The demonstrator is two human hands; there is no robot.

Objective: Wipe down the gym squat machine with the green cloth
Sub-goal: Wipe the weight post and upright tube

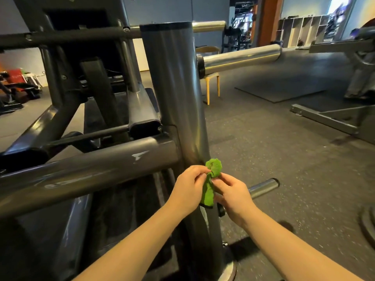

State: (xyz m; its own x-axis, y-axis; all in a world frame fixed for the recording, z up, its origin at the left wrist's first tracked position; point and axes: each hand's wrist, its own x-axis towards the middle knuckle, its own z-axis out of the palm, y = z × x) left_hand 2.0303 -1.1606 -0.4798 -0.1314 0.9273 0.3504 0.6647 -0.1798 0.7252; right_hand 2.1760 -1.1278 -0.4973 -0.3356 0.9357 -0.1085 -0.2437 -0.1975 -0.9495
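You've got both hands up in front of the squat machine (113,163), and the green cloth (211,183) is bunched between them, right against the lower part of the thick grey upright post (176,88). Your left hand (187,189) pinches the cloth near its top with thumb and fingertips pressed together on the fabric, and your right hand (233,197) does the same from the other side, fingers closed on the cloth's middle fold. The cloth hangs narrow and crumpled, its top puffed into a small round wad that sits just beside the post's right edge, its dark-trimmed bottom end dangling between your palms. Left of your hands the fat horizontal tube (87,171) of the frame runs into the post, with a pale scuff mark (139,156) on its upper side. Just behind your right hand a short chrome peg (263,187) sticks out from the post toward the right, and higher up a long chrome sleeve (241,59) juts the same way. Speckled dark rubber floor (284,159) spreads out to the right, with a wooden chair (213,84) standing well behind the post.
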